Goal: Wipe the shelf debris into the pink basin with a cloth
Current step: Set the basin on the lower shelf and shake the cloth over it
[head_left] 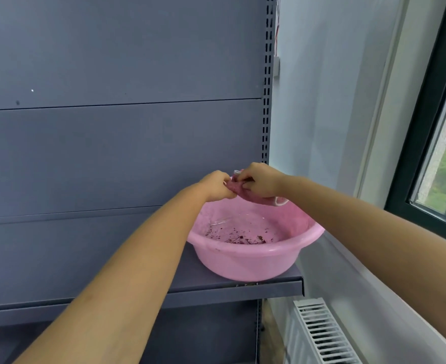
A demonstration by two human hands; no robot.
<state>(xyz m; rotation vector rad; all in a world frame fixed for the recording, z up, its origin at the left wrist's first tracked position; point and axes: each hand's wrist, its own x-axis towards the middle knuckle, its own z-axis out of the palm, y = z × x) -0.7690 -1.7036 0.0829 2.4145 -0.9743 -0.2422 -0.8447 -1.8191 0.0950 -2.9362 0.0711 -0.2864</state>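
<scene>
A pink basin (245,261) stands at the right end of a grey shelf (203,287). Water and dark bits of debris (239,237) lie in its bottom. Above the basin's far rim both hands pinch a bunched pink cloth (248,194). My left hand (216,186) grips the cloth's left end. My right hand (260,181) grips its top, and a pale edge of the cloth hangs down below it on the right.
Grey back panels (111,140) and a slotted upright (266,88) rise behind the shelf. A white wall (321,114) and a dark-framed window (439,153) lie to the right. Below the window sill sits a white radiator grille (321,334).
</scene>
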